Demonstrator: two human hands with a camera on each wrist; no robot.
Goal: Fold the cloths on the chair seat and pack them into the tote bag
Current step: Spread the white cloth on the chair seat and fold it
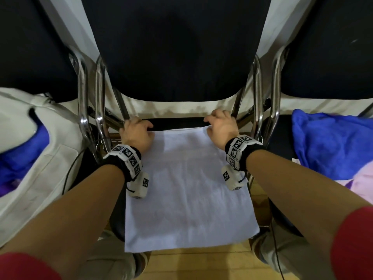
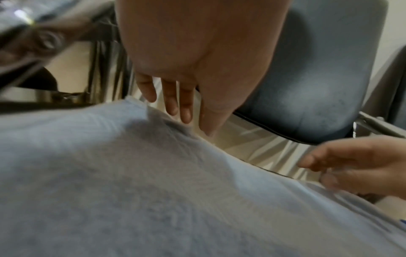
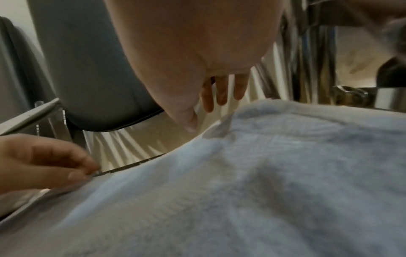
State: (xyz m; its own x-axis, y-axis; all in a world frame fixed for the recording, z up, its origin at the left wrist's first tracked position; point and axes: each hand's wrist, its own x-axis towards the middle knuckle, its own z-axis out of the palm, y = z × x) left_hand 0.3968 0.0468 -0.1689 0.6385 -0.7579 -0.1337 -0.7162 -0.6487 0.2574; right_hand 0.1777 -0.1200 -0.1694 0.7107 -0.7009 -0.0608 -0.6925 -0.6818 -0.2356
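A pale blue-white terry cloth [image 1: 187, 186] lies spread flat over the black padded seat [image 1: 177, 122] of the middle chrome-framed chair, its near edge hanging over the seat's front. The left hand [image 1: 137, 132] sits at the cloth's far left corner and the right hand [image 1: 220, 127] at the far right corner, the two well apart. Both have fingers reaching down toward the far hem. In the wrist views the fingertips [image 2: 184, 111] hover at or just above the edge, and the pictures are blurred, so I cannot tell whether either hand has pinched the fabric yet; they look loose rather than clamped.

The risks from here, as I judge them:

- An uneven grasp. If one hand catches its corner and the other misses, the fold will run skewed.
- The far hem lies close to the gap behind the seat, so a push instead of a pinch could slide the corner off the back.
- The overhanging near edge could drag the whole cloth forward off the seat once the far side is lifted.
- Fingers near the chrome frame tube [image 1: 100, 85] may snag on it.

The cream canvas tote bag [image 1: 38, 150] waits on the left chair with something blue inside. A crumpled bright blue cloth [image 1: 331, 146] rests on the right chair, unfolded.
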